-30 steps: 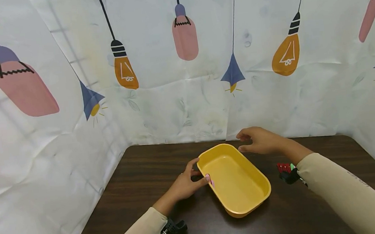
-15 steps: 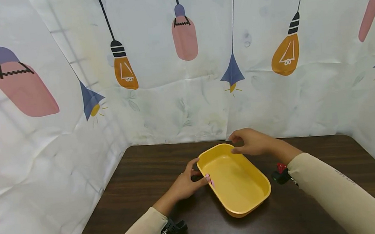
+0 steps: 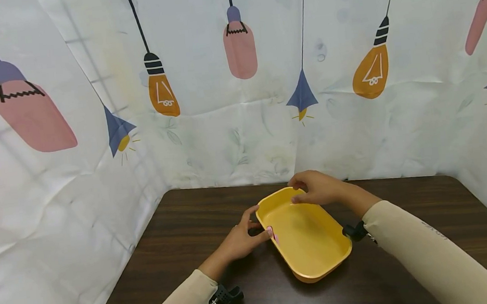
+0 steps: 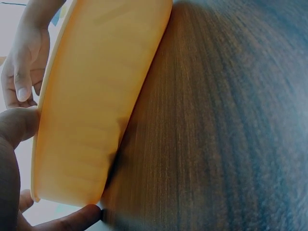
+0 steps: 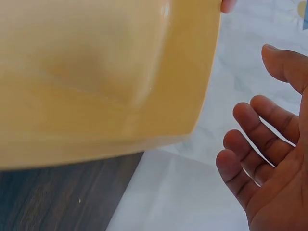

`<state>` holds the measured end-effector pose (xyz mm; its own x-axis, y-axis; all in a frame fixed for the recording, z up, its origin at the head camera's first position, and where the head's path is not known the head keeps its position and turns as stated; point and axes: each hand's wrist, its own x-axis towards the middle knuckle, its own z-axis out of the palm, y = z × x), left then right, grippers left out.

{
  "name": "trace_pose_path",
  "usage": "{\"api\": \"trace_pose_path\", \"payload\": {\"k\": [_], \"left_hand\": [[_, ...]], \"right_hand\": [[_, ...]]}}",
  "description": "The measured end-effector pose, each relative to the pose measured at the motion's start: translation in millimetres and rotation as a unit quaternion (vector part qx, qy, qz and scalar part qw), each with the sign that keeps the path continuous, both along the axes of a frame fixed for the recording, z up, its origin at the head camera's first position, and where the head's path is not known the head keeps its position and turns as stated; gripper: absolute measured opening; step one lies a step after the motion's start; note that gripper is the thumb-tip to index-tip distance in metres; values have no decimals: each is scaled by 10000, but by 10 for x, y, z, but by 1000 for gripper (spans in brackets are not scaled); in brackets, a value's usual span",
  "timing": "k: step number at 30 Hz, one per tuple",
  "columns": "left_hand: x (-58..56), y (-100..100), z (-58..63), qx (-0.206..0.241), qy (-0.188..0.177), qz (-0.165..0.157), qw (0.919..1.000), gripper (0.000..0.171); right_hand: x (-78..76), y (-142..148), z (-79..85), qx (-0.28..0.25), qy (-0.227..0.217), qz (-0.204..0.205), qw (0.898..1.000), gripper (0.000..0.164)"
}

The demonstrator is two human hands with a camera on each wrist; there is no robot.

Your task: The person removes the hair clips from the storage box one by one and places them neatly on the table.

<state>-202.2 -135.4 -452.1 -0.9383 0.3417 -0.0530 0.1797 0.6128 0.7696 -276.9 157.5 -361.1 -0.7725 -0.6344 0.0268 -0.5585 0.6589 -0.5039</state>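
Note:
A yellow plastic tub [image 3: 309,238], rounded at the corners, lies turned at an angle on the dark wood table, with a pink patch on its left inner wall. My left hand [image 3: 243,236] holds its left side near the far corner. In the left wrist view that hand's thumb [image 4: 21,122] meets the rim and a finger [image 4: 79,219] reaches along the tub's end. Over the far end hovers my right hand [image 3: 318,186], fingers loosely bent and holding nothing. The right wrist view shows its fingers [image 5: 262,139] apart from the tub wall.
The brown wood table [image 3: 189,224] runs back to a white wall cloth [image 3: 225,139] printed with lamps and bulbs. Dark wrist straps [image 3: 225,296] are worn beneath both beige sleeves [image 3: 421,247].
My right hand has moved left, from beside the tub to over its far end. The right forearm now covers a small red object on the table. Left hand and tub stay put.

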Motion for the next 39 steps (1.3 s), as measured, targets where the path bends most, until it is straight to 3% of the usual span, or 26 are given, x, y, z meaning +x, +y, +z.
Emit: {"api": "trace_pose_path", "payload": {"k": [17, 29, 39], "left_hand": [[0, -3, -8, 10, -44, 4, 10000, 87], [-2, -2, -7, -22, -22, -4, 10000, 87], [-6, -12, -14, -39, -4, -37, 10000, 86]], "right_hand": [[11, -258, -151, 19, 54, 266, 9996, 47], [23, -396, -265, 90, -366, 419, 9984, 50], [22, -515, -414, 304, -308, 571, 9974, 49]]}}
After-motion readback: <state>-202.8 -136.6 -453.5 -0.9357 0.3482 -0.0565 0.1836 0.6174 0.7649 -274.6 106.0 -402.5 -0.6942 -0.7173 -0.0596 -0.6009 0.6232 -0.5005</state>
